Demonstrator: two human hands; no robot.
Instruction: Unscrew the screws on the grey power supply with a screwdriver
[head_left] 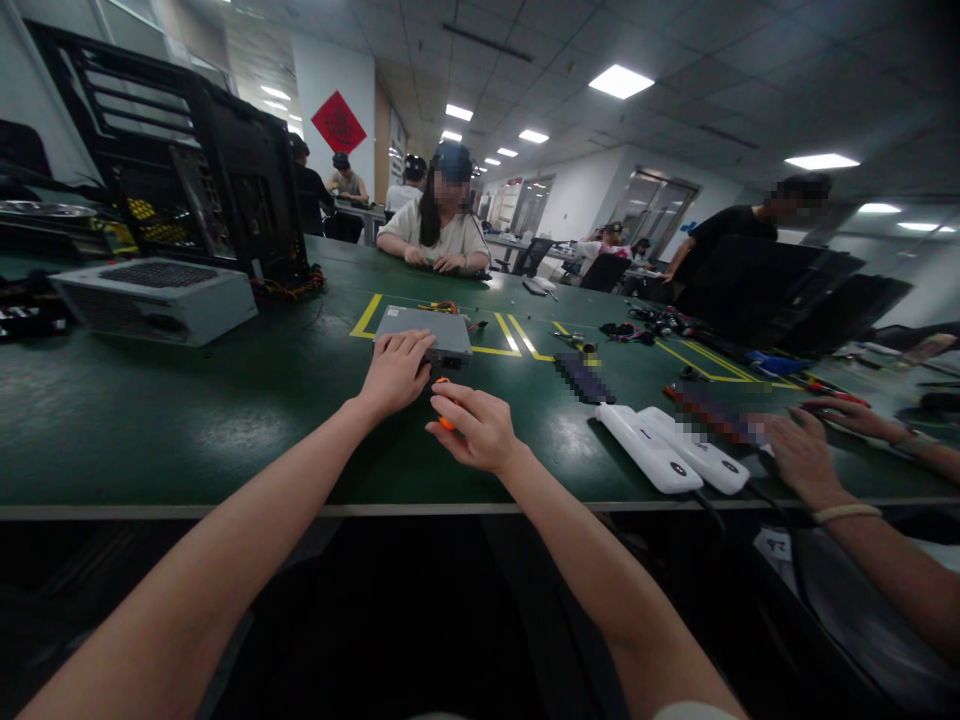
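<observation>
A small grey power supply unit lies on the green table, with a bundle of coloured wires behind it. My left hand grips its near left corner, fingers over the top and thumb down at the front face. Just in front of the unit, my right hand is closed on a screwdriver with an orange handle. The screwdriver's tip points toward the unit's front face; whether it touches is too small to tell.
A larger silver power supply and a black computer case stand left. To the right lie white power banks, a phone and cables. A co-worker's hand is at the right; another person sits opposite.
</observation>
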